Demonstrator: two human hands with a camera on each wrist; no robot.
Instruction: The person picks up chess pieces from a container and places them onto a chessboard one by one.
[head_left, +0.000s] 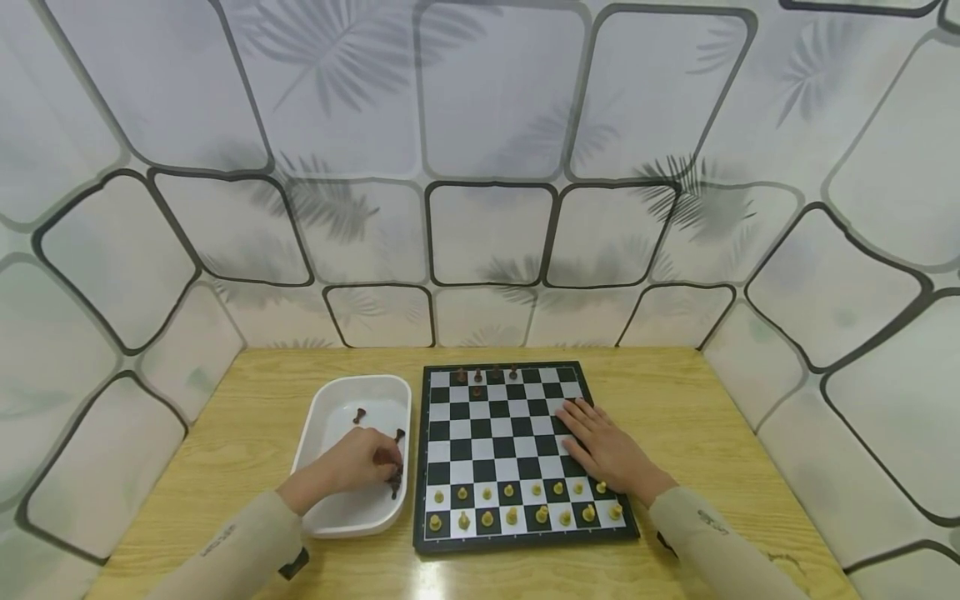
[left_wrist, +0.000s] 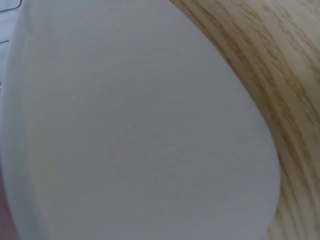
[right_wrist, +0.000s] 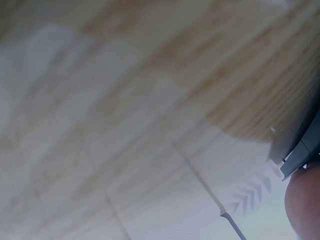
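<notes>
In the head view my left hand (head_left: 363,458) reaches into a white tray (head_left: 324,521), its fingers bent down against the tray's right side. Dark chess pieces (head_left: 395,487) lie right at the fingertips; whether one is pinched there is hidden. Another dark piece (head_left: 359,414) lies farther back in the tray. My right hand (head_left: 603,446) rests flat with extended fingers on the right edge of a black-and-white chessboard (head_left: 483,450). Yellow pieces (head_left: 512,516) stand in two rows on the near side. Several dark red pieces (head_left: 477,376) stand at the far left, one a row nearer.
Both objects sit side by side on a wooden table (head_left: 675,392), the tray left of the board. Patterned walls (head_left: 487,233) enclose the table at the back and sides. The left wrist view shows mostly tray wall (left_wrist: 140,125); the right wrist view is blurred.
</notes>
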